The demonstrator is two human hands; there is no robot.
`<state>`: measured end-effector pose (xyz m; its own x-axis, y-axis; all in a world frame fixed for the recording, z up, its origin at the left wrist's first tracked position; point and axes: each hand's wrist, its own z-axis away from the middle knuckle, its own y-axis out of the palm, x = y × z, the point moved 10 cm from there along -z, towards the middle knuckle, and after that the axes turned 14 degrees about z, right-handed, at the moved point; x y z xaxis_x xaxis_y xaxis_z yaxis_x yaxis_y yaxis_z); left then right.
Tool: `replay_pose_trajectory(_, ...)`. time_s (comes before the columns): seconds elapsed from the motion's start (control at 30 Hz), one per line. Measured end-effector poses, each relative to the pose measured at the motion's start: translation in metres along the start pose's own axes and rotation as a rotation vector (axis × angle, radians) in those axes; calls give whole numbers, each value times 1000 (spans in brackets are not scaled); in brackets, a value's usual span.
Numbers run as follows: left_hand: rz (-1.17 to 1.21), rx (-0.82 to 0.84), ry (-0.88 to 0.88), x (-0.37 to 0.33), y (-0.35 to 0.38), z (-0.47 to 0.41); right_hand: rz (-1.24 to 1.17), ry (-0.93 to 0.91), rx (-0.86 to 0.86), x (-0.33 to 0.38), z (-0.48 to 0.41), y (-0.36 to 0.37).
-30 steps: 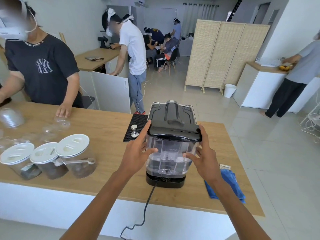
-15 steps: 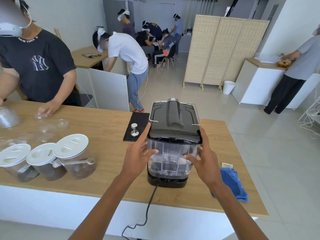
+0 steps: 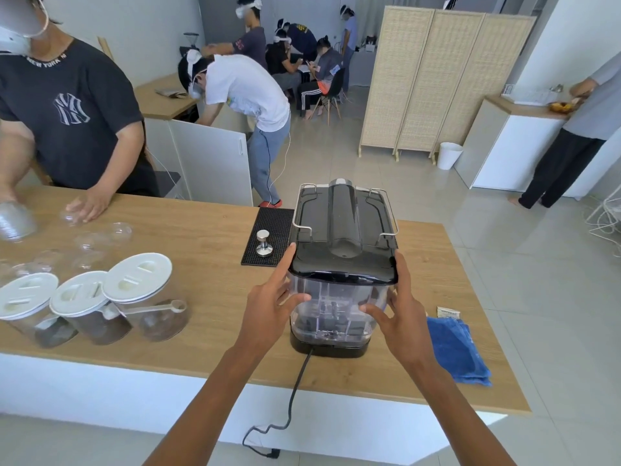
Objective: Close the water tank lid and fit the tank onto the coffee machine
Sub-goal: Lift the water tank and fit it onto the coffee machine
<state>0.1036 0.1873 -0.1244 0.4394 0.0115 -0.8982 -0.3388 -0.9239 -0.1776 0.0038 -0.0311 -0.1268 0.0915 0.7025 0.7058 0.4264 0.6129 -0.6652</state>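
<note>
The desk (image 3: pixel 188 240) carries everything, and the coffee machine (image 3: pixel 344 230) stands just beyond both hands, its black top reaching away from them. The water tank (image 3: pixel 332 311) sits at the machine's near end, directly between the hands, resting on the black base with its dark lid (image 3: pixel 341 269) down flat on top. It looks seated or very nearly so, though I cannot tell whether it has clicked home.

The left hand (image 3: pixel 268 314) presses its palm and thumb against the tank's left wall, forefinger stretched up along the lid's corner. The right hand (image 3: pixel 403 317) mirrors it on the right wall, fingers spread over the clear plastic. Both grasp the tank flat-handed, not clenched.

The tank is rigid clear plastic, smooth and likely slippery (more so if wet), and any water inside would make it heavy and sloshy. The broad side walls, low down, seem the best hold; the lid would probably lift away if gripped alone.
</note>
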Motion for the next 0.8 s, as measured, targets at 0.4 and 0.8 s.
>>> replay_pose_trajectory(0.4, -50, 2, -5, -1, 1, 2, 63, 19, -15, -4, 4, -1)
replay_pose_trajectory(0.8, -77, -52, -68, -4, 0, 12, 302, 32, -51, -2, 8, -7)
